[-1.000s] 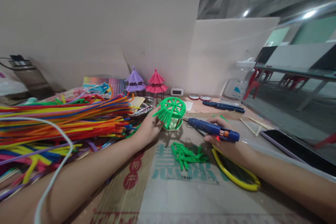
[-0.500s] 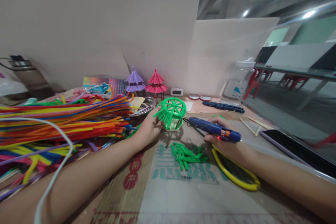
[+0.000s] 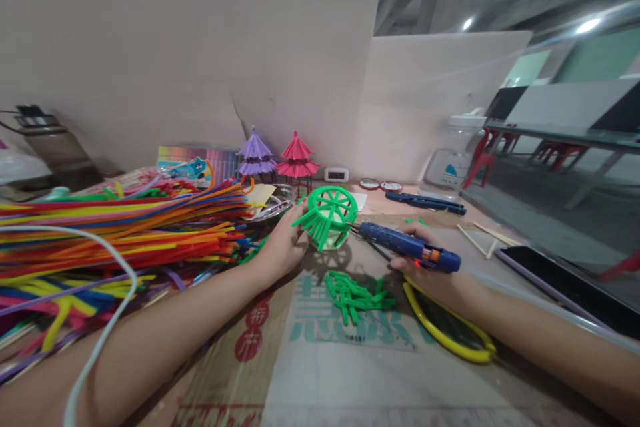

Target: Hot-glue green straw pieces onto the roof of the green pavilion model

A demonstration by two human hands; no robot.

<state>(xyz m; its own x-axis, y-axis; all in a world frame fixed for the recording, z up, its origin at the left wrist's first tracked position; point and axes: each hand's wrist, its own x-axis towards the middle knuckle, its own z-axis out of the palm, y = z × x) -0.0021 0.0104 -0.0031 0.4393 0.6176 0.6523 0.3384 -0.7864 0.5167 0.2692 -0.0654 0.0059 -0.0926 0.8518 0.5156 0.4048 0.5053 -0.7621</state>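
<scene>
My left hand [image 3: 287, 243] grips the left side of a small green pavilion model [image 3: 333, 203], which has a spoked wheel-like top and short green strips fanning down at its front left. Its fingers are partly hidden behind the model. My right hand [image 3: 425, 253] is wrapped round a blue glue gun [image 3: 400, 240], whose nozzle points left and meets the model's right rim; whether it touches, I cannot tell. A small red light glows near the grip. Below the model lies a pile of short green pipe cleaner pieces [image 3: 355, 297] on the covered cardboard [image 3: 310, 373].
Bundles of coloured pipe cleaners [image 3: 125, 233] fill the left side, crossed by a white cable [image 3: 117, 253]. Purple [image 3: 257, 153] and red [image 3: 297, 155] pavilion models stand behind. At right are a yellow loop [image 3: 450, 340], a phone [image 3: 565, 287], dark blue pliers-like tool [image 3: 425, 203] and a clear bottle [image 3: 450, 157].
The green model has shifted and tilted very slightly to the right. The glue gun has moved a touch along with it, its nozzle still at the model's right rim.
</scene>
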